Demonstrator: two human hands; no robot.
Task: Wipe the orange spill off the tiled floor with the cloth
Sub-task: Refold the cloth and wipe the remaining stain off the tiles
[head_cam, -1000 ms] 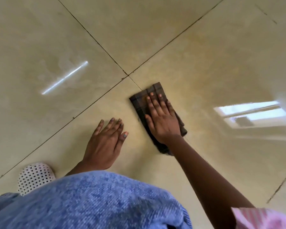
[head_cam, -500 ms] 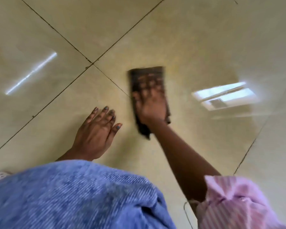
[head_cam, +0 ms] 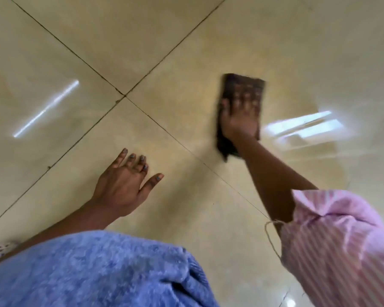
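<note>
While left hand rests flat w/ open grip, right hand presses cloth flat, fingers spread.

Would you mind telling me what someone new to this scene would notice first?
The eye goes first to the dark cloth, blurred by motion, pressed flat under the right hand on the glossy tiled floor right of centre. Next comes the left hand, spread on the tile lower down, near where four grout lines cross. A bright window reflection gleams beside the cloth.

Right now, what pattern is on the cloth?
The cloth is dark brown with a blurred check pattern, seen from the head view.
</note>
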